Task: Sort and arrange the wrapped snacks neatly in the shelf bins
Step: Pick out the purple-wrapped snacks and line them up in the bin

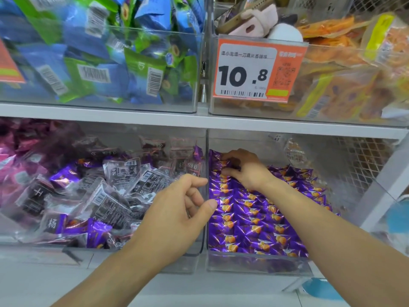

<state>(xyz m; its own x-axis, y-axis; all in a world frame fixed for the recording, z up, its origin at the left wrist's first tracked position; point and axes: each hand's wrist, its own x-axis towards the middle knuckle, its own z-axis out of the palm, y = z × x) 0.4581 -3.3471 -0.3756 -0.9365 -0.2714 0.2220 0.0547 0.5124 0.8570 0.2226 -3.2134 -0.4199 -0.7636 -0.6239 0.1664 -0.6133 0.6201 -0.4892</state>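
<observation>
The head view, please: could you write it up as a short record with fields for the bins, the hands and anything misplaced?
lower right bin: clear bin with purple snacks lying in neat rows
lower left bin: clear bin with dark wrapped snacks in a loose heap
misplaced: several stray purple packs lie among the dark ones
right hand: right hand grips purple snacks at the back left of the lower right bin
left hand: left hand hovers over the divider between the bins, fingers loosely curled, holding nothing
price tag: orange tag reading 10.8 on the upper right bin
</observation>
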